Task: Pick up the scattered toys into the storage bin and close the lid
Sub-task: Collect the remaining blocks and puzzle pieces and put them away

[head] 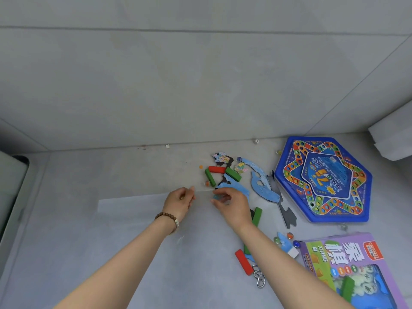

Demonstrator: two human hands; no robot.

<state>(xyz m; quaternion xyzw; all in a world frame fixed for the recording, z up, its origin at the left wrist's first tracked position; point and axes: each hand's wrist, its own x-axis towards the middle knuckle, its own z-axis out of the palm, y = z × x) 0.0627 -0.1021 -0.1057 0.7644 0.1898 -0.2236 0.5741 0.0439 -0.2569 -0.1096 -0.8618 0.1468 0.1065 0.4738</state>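
Note:
A clear plastic storage bin (124,208) lies on the floor under my forearms, and only its pale outline shows. My left hand (179,202), with a bead bracelet on the wrist, has its fingers curled at the bin's far rim and seems to pinch it. My right hand (233,205) curls over a small blue-green piece (217,197) just right of that rim. Scattered toys lie beyond and to the right: a red block (216,169), two green blocks (210,177), blue foam puzzle pieces (264,189), another green block (257,216), a second red block (244,262) and marbles (289,235).
A blue hexagonal game board (323,179) lies flat at the right. A purple chess box (352,270) sits at the lower right with a green block on it. A metal ring puzzle (258,278) lies by my right forearm. A die (256,141) rests near the wall.

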